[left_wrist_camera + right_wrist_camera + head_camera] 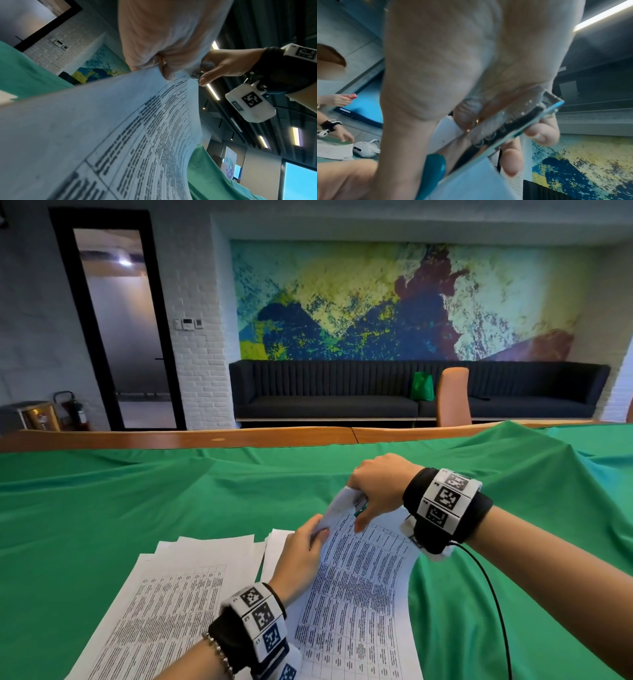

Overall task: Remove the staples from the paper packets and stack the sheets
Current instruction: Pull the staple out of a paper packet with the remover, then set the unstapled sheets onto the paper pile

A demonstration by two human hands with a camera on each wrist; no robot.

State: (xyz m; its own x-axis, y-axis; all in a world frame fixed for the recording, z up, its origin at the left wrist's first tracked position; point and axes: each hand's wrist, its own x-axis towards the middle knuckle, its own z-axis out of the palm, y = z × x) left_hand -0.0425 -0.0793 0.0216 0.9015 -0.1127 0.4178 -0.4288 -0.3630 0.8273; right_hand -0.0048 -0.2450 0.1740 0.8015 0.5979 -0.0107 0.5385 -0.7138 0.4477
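Loose sheets (pixel 178 604) lie on the green-draped worktop (pixel 102 508), left. Your left hand (pixel 301 556) pinches the paper packet (pixel 359 587) near its raised top corner, thumb over print. Your right hand (pixel 376 487) has its fingers (pixel 511 162) curled round a teal-and-metal staple remover (pixel 496 132), set at that corner.

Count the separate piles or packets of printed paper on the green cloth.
3: one fanned pile at left, the packet both hands lift at its top corner, and a pile partly hidden behind the left hand. More may be hidden.
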